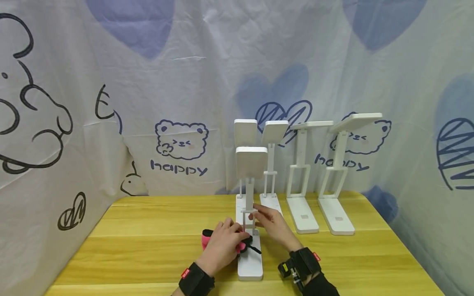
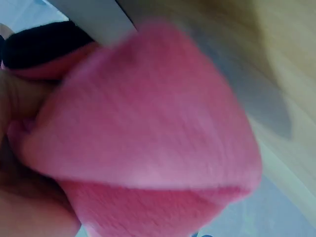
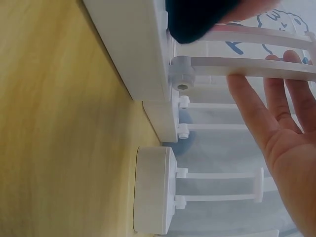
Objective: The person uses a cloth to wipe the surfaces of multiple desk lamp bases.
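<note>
In the head view, a white phone stand [image 1: 250, 267] stands upright at the front of the wooden table, its flat holder [image 1: 252, 163] raised on a folding arm. My left hand [image 1: 222, 246] grips a soft pink cloth [image 2: 148, 113] with black parts, held over the stand's base beside the lower arm. A thin black cord [image 1: 255, 249] trails from it across the base. My right hand [image 1: 275, 226] holds one of the lower rods [image 3: 212, 65], with one digit on its near side and fingertips behind it in the right wrist view.
Several more white phone stands stand behind and to the right; the nearest of these has its base [image 1: 305, 224] close to my right hand, with another base [image 1: 338, 222] beyond it. A printed curtain [image 1: 185, 82] hangs behind the table [image 1: 148, 238].
</note>
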The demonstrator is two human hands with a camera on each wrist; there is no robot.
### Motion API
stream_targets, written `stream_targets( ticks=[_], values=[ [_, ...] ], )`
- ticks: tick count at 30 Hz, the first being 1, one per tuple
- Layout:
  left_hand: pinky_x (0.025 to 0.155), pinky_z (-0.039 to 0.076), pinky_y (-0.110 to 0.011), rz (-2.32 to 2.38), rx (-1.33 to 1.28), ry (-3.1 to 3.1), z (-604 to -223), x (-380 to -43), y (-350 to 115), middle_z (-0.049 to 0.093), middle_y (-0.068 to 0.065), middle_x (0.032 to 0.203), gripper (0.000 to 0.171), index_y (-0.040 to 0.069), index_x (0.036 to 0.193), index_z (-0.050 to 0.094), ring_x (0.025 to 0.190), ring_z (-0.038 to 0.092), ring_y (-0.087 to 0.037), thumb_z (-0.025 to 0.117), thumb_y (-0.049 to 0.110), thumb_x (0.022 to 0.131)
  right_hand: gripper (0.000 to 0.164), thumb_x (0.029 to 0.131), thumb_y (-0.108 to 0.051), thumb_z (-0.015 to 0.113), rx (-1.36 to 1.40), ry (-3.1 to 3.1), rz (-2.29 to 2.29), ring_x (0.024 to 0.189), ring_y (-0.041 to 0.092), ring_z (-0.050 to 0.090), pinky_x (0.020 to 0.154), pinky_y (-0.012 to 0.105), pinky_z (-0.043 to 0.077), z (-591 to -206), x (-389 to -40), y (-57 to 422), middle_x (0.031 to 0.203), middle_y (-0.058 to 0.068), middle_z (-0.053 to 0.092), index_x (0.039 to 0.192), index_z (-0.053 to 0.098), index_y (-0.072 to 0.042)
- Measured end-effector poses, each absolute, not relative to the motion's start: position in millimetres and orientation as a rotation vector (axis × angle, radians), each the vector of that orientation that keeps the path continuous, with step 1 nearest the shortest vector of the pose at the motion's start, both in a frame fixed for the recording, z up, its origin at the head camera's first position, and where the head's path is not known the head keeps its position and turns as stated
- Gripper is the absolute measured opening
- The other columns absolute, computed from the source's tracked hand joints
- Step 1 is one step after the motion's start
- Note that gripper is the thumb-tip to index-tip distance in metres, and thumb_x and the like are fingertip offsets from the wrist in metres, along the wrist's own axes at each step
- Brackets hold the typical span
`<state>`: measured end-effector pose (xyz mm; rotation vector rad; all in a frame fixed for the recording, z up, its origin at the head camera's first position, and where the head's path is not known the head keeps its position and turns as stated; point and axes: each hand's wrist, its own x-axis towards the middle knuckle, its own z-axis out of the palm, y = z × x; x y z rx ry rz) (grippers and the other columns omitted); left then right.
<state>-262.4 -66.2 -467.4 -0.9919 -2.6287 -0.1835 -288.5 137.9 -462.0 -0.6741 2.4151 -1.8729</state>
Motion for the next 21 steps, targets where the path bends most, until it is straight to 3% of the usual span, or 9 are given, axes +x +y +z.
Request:
stream_targets(
  ticks=[6, 21],
  values=[
    [0.079, 0.043, -0.031, -0.182, -1.084, -2.604, -468, -260, -61, 0.067, 0.005, 0.109, 0.042, 0.025, 0.119, 0.071, 0.091, 0.048, -0.014, 0.075, 0.009, 0.079, 0.049, 0.104, -0.021, 0.045, -0.673, 2.391, -1.902, 0.119, 0.045, 0.056, 0.092, 0.038, 0.053, -462, -288, 138, 0.118, 0.032, 0.061, 0.146, 0.041, 0.004],
    [0.08, 0.044, -0.03, -0.167, -1.186, -2.496, -473, -254, -55, 0.067, 0.006, 0.119, 0.046, 0.032, 0.116, 0.072, 0.103, 0.051, -0.015, 0.076, 0.008, 0.077, 0.048, 0.104, -0.023, 0.047, -0.684, 2.402, -1.914, 0.114, 0.041, 0.061, 0.09, 0.039, 0.054, -464, -290, 138, 0.114, 0.029, 0.063, 0.144, 0.044, 0.003]
  ],
)
